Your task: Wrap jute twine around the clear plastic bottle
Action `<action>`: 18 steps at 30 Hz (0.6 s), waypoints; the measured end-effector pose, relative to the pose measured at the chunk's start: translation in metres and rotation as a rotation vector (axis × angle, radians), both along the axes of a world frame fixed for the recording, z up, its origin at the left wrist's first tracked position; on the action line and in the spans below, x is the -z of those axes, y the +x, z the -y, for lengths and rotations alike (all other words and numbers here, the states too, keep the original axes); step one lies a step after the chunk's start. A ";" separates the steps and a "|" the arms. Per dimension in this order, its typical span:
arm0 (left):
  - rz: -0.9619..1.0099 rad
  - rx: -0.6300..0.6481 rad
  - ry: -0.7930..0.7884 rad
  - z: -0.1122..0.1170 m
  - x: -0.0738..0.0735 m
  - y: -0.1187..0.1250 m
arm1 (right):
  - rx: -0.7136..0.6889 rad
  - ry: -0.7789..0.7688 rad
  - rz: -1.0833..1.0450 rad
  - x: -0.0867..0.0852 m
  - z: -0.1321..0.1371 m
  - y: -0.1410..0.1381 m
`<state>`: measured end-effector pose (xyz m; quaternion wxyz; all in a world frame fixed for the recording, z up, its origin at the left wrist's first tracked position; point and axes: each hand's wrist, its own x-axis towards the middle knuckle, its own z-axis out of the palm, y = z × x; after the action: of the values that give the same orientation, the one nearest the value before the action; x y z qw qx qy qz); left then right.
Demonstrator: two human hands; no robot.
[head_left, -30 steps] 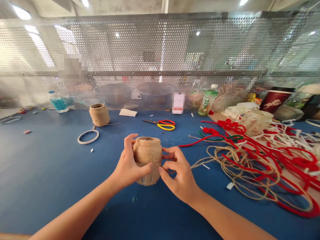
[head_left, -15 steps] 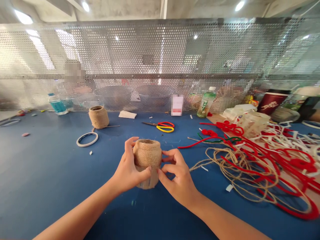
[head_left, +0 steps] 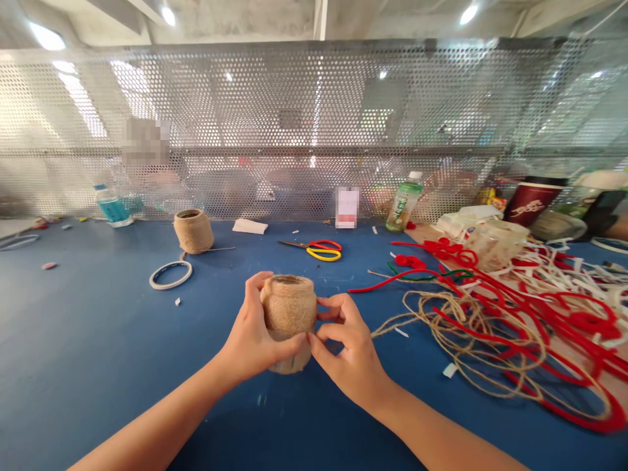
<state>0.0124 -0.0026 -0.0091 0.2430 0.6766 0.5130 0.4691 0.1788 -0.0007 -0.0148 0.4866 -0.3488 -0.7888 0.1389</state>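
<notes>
A small jar (head_left: pixel 290 311) stands upright between my hands, its upper part wrapped in brown twine and its lower part bare and pale. My left hand (head_left: pixel 252 337) is wrapped round the jar's left side, its thumb lying across the front just below the wound rows. At the right side, my right hand (head_left: pixel 348 347) has thumb and fingers pinched against the jar's wall. Jute twine (head_left: pixel 396 323) runs from behind this hand to a loose coil (head_left: pixel 466 347) on the right; the pinched bit itself is mostly hidden by the fingers.
Scissors (head_left: pixel 321 250) with red and yellow handles lie beyond the jar. Farther left are another twine-wrapped jar (head_left: pixel 193 234), a roll of tape (head_left: pixel 171 275) and a blue-liquid bottle (head_left: pixel 114 208). Red fuzzy stems (head_left: pixel 530 297), a green-labelled bottle (head_left: pixel 405 203) and a dark red cup (head_left: pixel 534 201) are right.
My left thumb has slid slightly right and down across the jar's front, closer to the right fingertips. The right hand stays at the jar's side.
</notes>
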 end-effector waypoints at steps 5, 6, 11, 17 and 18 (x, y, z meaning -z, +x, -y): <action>0.022 -0.020 -0.001 0.000 0.000 0.002 | 0.005 0.033 0.003 0.001 0.000 0.000; 0.028 -0.022 -0.001 0.000 -0.001 0.002 | 0.005 0.034 0.005 0.001 0.000 -0.001; 0.044 -0.036 -0.005 -0.001 -0.002 0.002 | 0.001 0.021 0.010 0.000 -0.001 -0.001; 0.072 -0.021 -0.030 -0.001 -0.001 0.001 | -0.007 -0.007 0.022 0.000 0.000 0.001; 0.075 -0.024 -0.033 0.000 -0.002 0.001 | -0.008 -0.009 0.023 0.000 0.000 0.002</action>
<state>0.0138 -0.0025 -0.0074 0.2675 0.6483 0.5192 0.4884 0.1804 -0.0008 -0.0147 0.4753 -0.3496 -0.7951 0.1404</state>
